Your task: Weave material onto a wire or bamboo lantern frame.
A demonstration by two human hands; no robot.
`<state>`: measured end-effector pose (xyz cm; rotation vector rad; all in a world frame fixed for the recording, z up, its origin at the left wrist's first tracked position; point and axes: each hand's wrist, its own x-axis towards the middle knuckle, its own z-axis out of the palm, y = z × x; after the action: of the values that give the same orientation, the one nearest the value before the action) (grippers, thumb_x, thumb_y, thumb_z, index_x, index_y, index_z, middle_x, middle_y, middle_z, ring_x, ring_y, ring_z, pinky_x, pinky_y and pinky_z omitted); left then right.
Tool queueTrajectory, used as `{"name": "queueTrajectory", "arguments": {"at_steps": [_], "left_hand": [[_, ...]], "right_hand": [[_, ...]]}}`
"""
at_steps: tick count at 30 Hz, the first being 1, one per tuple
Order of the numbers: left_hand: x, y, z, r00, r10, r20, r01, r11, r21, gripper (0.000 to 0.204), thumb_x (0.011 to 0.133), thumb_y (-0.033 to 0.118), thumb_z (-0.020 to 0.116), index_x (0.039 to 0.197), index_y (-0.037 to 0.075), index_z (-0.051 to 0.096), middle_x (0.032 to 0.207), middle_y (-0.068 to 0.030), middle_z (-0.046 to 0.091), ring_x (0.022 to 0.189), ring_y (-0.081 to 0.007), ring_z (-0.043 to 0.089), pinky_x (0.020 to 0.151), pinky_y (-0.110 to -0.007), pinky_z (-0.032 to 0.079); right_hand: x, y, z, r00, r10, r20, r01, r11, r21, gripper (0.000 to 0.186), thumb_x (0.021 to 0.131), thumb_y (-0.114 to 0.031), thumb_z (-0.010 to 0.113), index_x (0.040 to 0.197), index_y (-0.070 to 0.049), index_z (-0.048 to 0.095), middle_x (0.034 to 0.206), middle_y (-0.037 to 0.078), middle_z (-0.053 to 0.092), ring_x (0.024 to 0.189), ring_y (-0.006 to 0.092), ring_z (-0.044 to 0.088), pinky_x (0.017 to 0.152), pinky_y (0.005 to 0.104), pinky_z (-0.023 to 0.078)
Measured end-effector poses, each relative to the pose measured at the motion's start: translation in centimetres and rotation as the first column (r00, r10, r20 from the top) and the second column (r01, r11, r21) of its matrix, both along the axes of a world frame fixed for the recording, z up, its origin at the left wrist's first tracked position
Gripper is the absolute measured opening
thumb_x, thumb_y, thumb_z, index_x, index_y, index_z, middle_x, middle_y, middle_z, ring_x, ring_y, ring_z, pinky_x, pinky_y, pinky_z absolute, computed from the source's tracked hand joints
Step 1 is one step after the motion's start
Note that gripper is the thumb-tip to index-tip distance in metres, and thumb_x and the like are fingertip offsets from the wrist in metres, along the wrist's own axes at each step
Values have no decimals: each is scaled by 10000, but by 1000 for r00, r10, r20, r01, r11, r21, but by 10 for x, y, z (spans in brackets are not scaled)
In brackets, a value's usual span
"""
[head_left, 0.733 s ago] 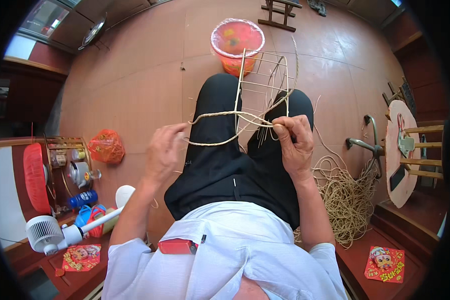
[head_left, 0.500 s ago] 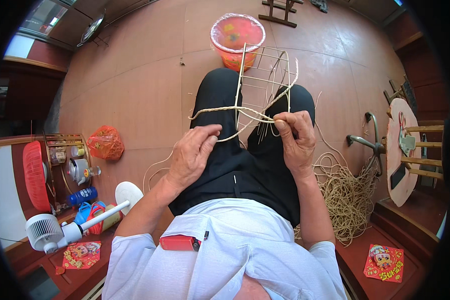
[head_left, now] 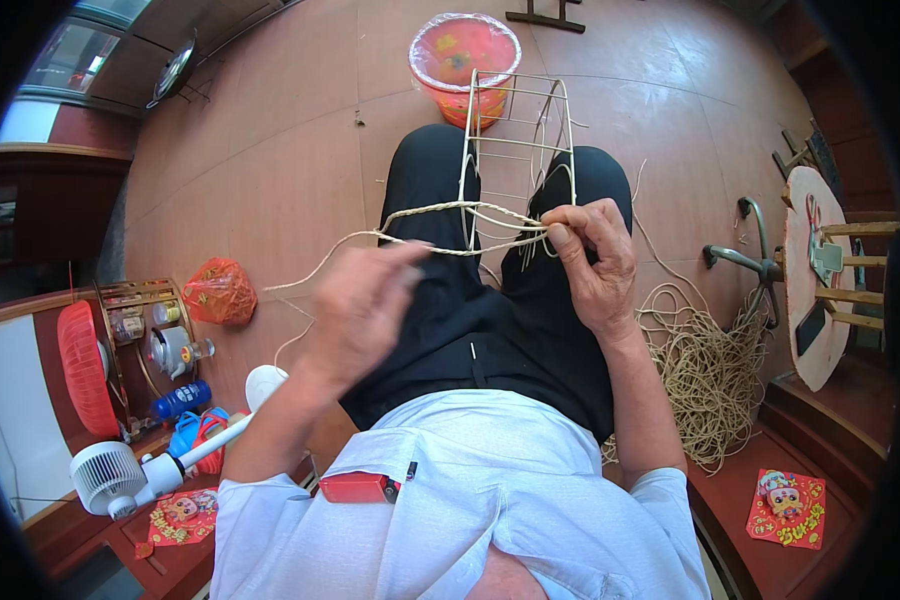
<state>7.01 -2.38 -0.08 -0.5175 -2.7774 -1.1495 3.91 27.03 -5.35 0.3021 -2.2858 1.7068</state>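
A frame of pale thin rods [head_left: 515,145], open like a small rack, rests between my knees and points away from me. Beige twisted cord [head_left: 420,209] crosses its near end in several strands that meet at the right. My right hand [head_left: 595,255] is closed there, thumb and forefinger pinching the cord beside the frame's right near corner. Smeared by motion, my left hand [head_left: 360,305] is over my left thigh, its forefinger close to the lower strand. Whether it grips that strand cannot be made out. One length of cord trails out leftward past my left knee.
A big tangle of cord [head_left: 705,385] lies on the floor at my right, by a metal chair base [head_left: 755,262] and a wooden stool [head_left: 815,280]. A lined red bin [head_left: 465,55] stands ahead. At left are an orange bag [head_left: 220,291] and a white fan [head_left: 108,480].
The loose strand that crossed up to the right over the frame is gone from there, and cord now reaches farther left. My left hand has moved down and left; my right hand keeps its pinch.
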Motion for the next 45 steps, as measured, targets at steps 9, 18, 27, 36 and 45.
{"name": "queueTrajectory", "arguments": {"at_steps": [9, 18, 27, 36, 45], "left_hand": [[-13, 84, -53, 956, -218, -196, 186, 968, -170, 814, 930, 2, 767, 1666, 27, 421, 1070, -129, 733, 933, -301, 712, 845, -430, 579], [-6, 100, -29, 943, -258, -212, 227, 961, -159, 210, 981, 177, 806, 883, 53, 667, 774, -81, 653, 704, -286, 682, 660, -405, 527], [-18, 52, 57, 890, -428, 154, 349, 860, 373, 151, 999, 161, 807, 975, 12, 807, 825, -59, 660, 784, -190, 622, 711, -360, 484], [-32, -56, 96, 931, -346, 113, 140, 627, 766, 451, 1140, 434, 638, 878, 69, 668, 1025, -123, 668, 767, -154, 604, 860, -346, 542], [-28, -326, 34, 743, 431, 512, -665, 556, 499, 400, 1149, 448, 637, 1255, 75, 733, 914, 17, 687, 472, 2, 353, 455, -199, 305]], "right_hand": [[2, 3, 5, 999, 16, 35, -17, 999, 45, 230, 930, 21, 702, 1135, -36, 791, 910, 46, 574, 757, 145, 544, 701, 299, 475], [2, 8, 3, 999, 40, 21, -42, 997, 59, 267, 935, 44, 653, 1148, -30, 796, 915, 60, 593, 796, 168, 568, 727, 313, 492], [0, 5, -7, 999, 15, -30, -14, 1000, 20, 264, 898, -51, 878, 1153, -76, 812, 952, 18, 609, 731, 104, 570, 658, 273, 502], [-1, -2, -14, 1000, -5, -17, 4, 997, -78, 219, 911, -138, 921, 1107, -87, 837, 922, -18, 569, 710, 72, 522, 635, 265, 455], [-2, 1, -12, 999, 19, 40, -13, 991, -135, 185, 926, -130, 910, 1091, -84, 838, 921, -24, 573, 711, 56, 524, 623, 253, 454]]}}
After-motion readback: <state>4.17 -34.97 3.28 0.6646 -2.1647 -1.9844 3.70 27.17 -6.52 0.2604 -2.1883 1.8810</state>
